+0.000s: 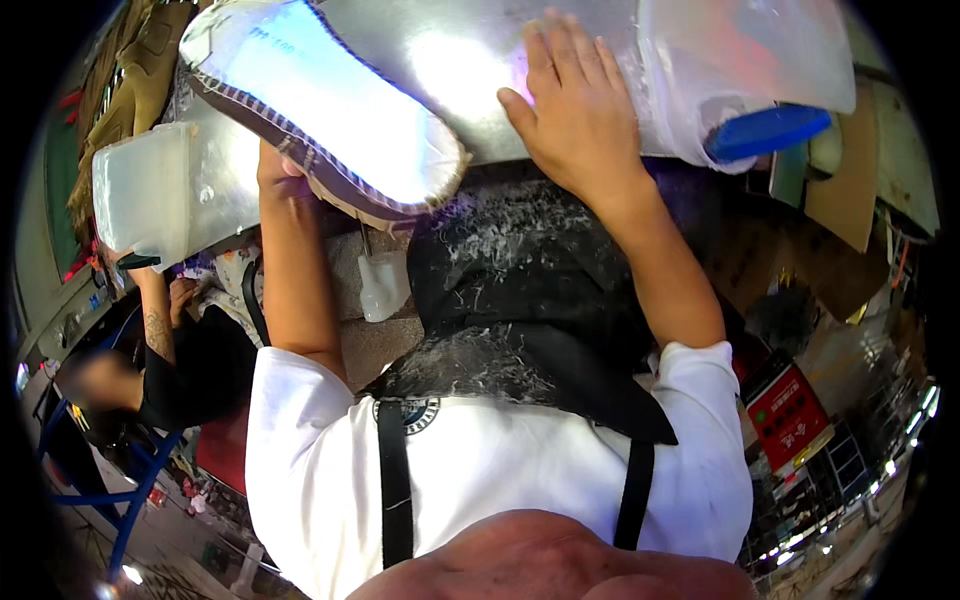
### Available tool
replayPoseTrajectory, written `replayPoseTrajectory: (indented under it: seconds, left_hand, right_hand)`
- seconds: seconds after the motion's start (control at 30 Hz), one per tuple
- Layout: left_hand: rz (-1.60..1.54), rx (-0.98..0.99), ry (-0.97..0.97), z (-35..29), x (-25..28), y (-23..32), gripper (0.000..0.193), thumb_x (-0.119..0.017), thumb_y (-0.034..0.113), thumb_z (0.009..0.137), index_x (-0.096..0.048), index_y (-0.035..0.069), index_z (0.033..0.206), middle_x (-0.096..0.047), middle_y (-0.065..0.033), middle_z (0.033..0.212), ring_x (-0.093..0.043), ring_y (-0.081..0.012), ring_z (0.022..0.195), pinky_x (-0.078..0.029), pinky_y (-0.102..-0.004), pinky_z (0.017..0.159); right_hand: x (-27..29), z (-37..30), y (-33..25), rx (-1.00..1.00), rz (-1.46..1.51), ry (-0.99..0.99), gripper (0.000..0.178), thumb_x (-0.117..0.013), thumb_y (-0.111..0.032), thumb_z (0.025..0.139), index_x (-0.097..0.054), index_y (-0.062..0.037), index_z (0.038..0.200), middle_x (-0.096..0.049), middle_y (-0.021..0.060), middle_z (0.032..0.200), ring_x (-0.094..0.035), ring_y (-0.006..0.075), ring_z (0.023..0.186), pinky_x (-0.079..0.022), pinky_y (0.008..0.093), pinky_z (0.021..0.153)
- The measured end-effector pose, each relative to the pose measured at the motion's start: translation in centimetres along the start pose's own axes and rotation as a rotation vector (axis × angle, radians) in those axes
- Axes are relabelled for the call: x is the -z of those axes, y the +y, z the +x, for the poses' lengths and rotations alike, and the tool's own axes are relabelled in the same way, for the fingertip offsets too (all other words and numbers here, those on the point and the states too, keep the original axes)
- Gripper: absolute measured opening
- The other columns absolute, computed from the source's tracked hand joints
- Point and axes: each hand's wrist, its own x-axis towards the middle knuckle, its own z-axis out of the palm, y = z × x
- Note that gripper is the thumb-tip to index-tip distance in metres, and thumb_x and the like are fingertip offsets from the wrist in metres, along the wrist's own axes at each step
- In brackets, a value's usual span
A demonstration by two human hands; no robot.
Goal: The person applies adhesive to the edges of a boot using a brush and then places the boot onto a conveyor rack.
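Note:
A shoe upper (335,110) is held bottom up over the near left part of the metal worktop. Its white underside catches bright light, and a stitched seam runs round the edge above a brown side. My left hand (283,168) grips it from below at its left side, with most fingers hidden behind it. My right hand (583,115) lies palm down on or just over the shiny metal worktop (490,35), fingers stretched and thumb apart, holding nothing. My black apron (520,260) carries white flecks of residue.
A whitish translucent container (745,60) stands beside my right hand, with a blue flat object (768,132) at its near side. Another translucent container (145,195) is at left, near a co-worker's arm (155,315). Brown shoes (140,75) stand beyond it. A red can (787,415) is at right.

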Motion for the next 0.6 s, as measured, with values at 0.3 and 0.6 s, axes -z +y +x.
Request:
replayPoseTrajectory:
  seconds: [0.3, 0.6]
  left_hand:
    - [0.013, -0.036, 0.111, -0.6, 0.4, 1.4, 0.100, -0.099, 0.041, 0.060, -0.053, -0.003, 0.138, -0.067, -0.0161, 0.126, -0.067, -0.0285, 0.113, -0.056, -0.0439, 0.097]
    - [0.210, -0.256, 0.174, -1.7, -2.2, 5.8, 0.093, -0.098, 0.038, 0.063, -0.056, -0.002, 0.135, -0.068, -0.0153, 0.125, -0.067, -0.0271, 0.111, -0.056, -0.0429, 0.097]
  right_hand:
    - [4.2, -12.7, 0.3, 0.089, 0.439, 0.063, 0.054, -0.074, -0.027, 0.088, -0.062, 0.0089, 0.127, -0.060, 0.0288, 0.133, -0.054, 0.0409, 0.131, -0.043, 0.0487, 0.112]
    - [-0.6, 2.6, -8.4, 0.287, 0.398, -0.278, 0.050, -0.062, -0.047, 0.094, -0.071, -0.0007, 0.111, -0.059, 0.0271, 0.134, -0.054, 0.0404, 0.130, -0.037, 0.0493, 0.115]
